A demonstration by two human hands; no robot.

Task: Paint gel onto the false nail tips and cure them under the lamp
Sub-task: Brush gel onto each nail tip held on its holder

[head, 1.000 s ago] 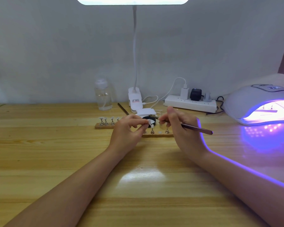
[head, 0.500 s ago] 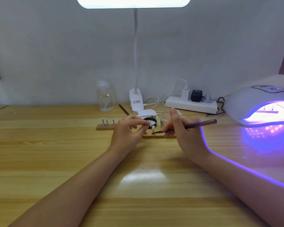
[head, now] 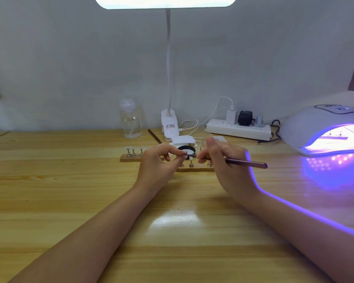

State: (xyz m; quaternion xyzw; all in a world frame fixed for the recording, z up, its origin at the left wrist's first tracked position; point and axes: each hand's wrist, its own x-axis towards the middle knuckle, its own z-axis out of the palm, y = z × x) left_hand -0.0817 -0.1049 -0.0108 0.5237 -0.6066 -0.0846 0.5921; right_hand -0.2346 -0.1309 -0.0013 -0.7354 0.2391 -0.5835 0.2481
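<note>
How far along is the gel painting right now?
Done: the curing lamp glows purple, with something inside, too blurred to name. In hand: the left hand pinches one nail tip while the right hand holds the brush to it. Left: tips on the wooden stand wait.

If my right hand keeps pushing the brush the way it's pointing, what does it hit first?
Most likely the nail tip pinched in your left hand; the brush in your right hand points straight at it, though depth is unclear.
</note>
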